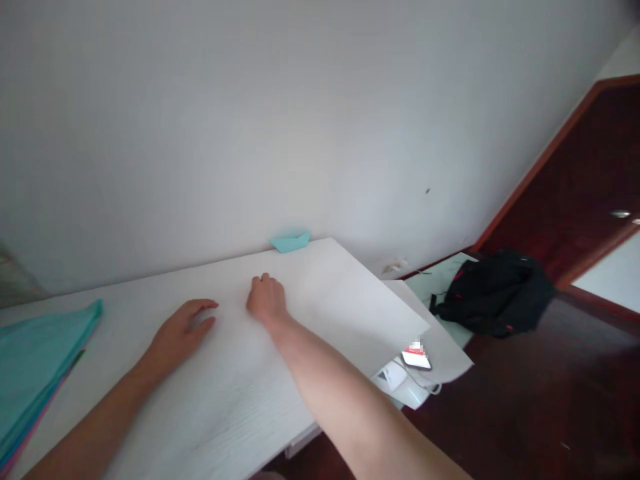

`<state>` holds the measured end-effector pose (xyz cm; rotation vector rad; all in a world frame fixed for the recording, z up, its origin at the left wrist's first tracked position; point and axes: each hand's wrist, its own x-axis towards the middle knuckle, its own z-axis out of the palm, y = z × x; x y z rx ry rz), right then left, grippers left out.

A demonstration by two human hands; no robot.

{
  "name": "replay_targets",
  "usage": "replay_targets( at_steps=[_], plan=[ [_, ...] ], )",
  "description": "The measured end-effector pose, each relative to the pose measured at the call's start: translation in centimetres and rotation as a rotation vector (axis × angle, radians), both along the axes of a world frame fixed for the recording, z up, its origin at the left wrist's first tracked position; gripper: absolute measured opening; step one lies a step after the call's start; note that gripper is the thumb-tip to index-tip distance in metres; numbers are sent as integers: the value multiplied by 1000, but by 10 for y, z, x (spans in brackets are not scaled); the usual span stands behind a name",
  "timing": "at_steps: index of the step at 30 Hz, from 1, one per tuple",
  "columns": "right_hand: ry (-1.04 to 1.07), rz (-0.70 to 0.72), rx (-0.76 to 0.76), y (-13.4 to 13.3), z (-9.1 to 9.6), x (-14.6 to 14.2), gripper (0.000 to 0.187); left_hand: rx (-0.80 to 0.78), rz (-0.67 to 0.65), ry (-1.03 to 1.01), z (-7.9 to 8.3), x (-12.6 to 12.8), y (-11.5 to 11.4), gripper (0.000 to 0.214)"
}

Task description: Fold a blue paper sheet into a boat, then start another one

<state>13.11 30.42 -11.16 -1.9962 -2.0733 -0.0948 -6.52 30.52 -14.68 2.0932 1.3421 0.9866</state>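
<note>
My left hand [181, 331] rests on the white desk [235, 393], fingers curved and apart, holding nothing. My right hand [267, 298] lies just to its right on the desktop, knuckles up with the fingers curled under; nothing shows in it. A small teal folded paper boat [290, 241] stands at the desk's far edge against the wall, a short way beyond my right hand.
A stack of teal and pink paper sheets [35, 367] lies at the desk's left edge. Right of the desk, lower down, are a white surface with a phone [417, 359], a white device [400, 383], and a black backpack [495, 293] near a dark wooden door [575, 180].
</note>
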Motion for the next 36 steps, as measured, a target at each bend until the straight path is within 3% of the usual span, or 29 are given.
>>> replay_targets(
  at_steps=[4, 9, 17, 26, 36],
  plan=[
    [27, 96, 5, -6, -6, -8, 25, 43, 2, 147, -2, -1, 1, 37],
    [77, 101, -29, -7, -3, -6, 25, 106, 13, 271, -3, 0, 2, 36],
    [99, 124, -56, -19, 7, -13, 20, 171, 125, 217, -2, 7, -2, 23],
    [107, 272, 19, -5, -10, -30, 21, 133, 387, 144, 7, 6, 8, 19],
    [183, 381, 24, 2, -16, -37, 21, 116, 438, 112, 4, -3, 16, 23]
  ],
)
